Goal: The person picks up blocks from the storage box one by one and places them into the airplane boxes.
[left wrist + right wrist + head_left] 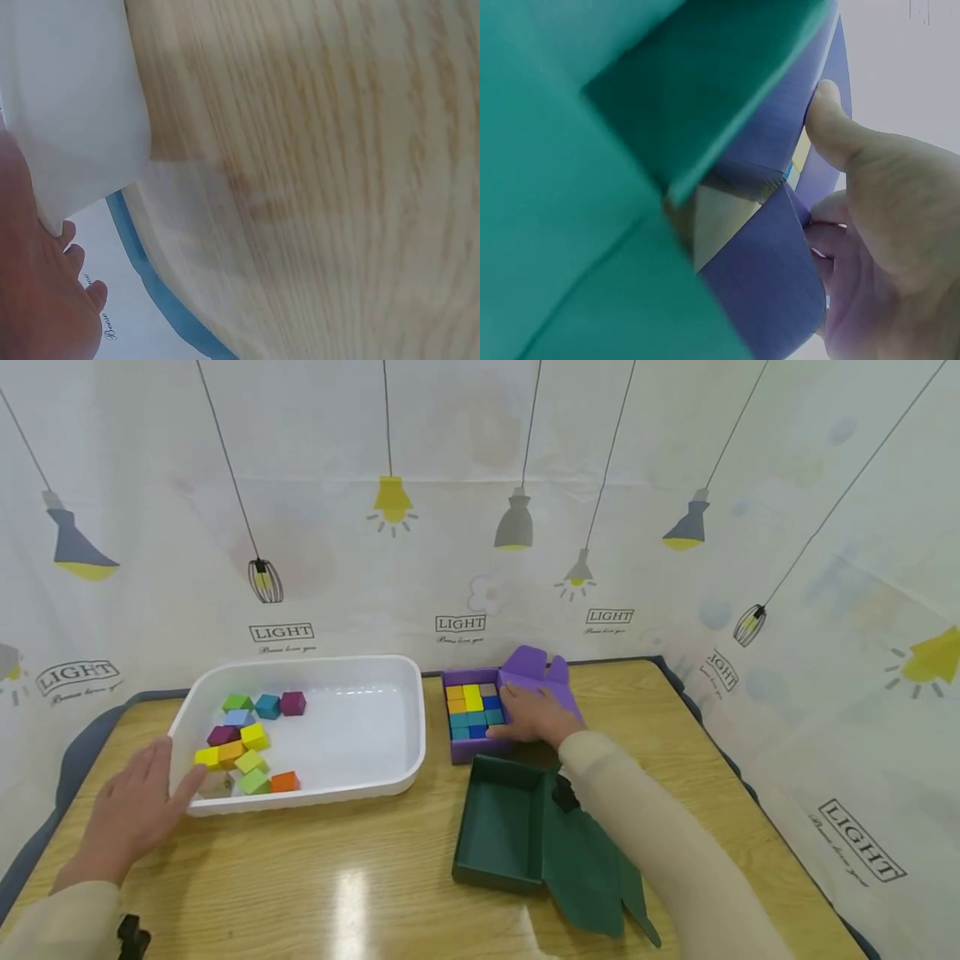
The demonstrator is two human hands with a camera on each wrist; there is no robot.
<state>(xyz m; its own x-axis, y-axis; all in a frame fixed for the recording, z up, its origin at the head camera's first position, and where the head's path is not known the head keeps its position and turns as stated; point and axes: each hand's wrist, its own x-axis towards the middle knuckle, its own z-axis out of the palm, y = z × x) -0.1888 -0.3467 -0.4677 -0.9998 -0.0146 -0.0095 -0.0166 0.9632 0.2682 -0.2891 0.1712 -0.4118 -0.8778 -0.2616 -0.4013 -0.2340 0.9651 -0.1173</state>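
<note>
Purple box [476, 751] runs lengthwise away, my right hand [538, 717] over its right edge, grip unclear, my straight-fingered left hand [133, 810] at the tray [360, 731].

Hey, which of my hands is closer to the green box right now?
Right. Your right hand is over the purple box, just beyond the green box; your left hand is farther away, at the white tray's left end.

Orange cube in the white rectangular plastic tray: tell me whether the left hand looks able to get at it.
Likely yes: the left hand is at the left edge of the tray, and nothing covers the orange cube, though a lime-green cube sits just left of it.
</note>
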